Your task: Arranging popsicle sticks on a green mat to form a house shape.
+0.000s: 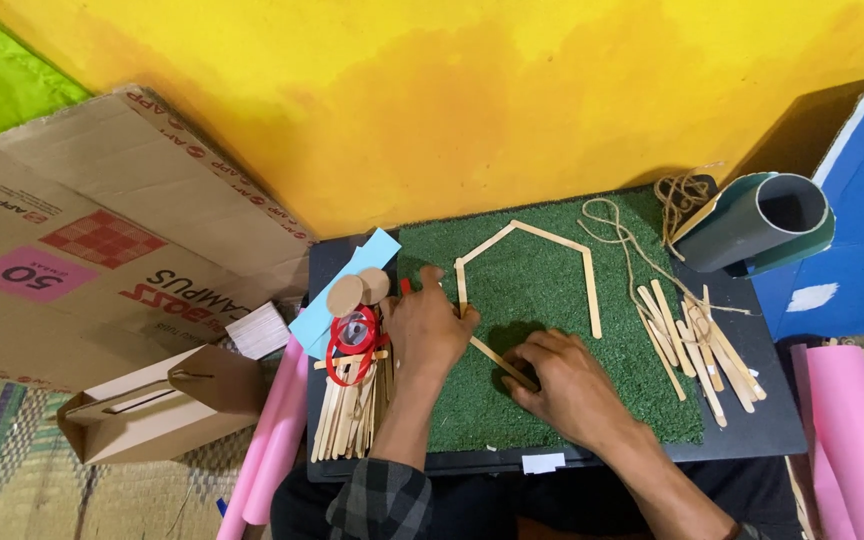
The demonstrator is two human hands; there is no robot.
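A: Resting on the green turf mat [552,400], both hands work at 1 loose wooden stick [492,358]. State the position of each hand.

B: The left hand [429,325] lies at the mat's left edge, fingers curled together, fingertips touching the lower end of the left upright of the stick frame [527,262]. Whether it pinches anything cannot be told. The right hand [567,385] lies palm down toward the mat's near edge, fingers pressed together on the near end of the loose stick.

A: Where does the stick lie?

B: Flat on the mat, diagonal, between the 2 hands, running from just below the frame's left upright toward the right hand.

A: Describe the frame.

B: 4 sticks form a house outline: 2 uprights and 2 sloped roof pieces; the bottom is open.

A: List surrounding items.

B: A stick pile [702,350] with twine [642,250] lies right of the mat. A bundle of sticks [352,410] with a red ring [352,345] and 2 cardboard discs [357,292] lies left. A dark tube [762,220] sits at far right.
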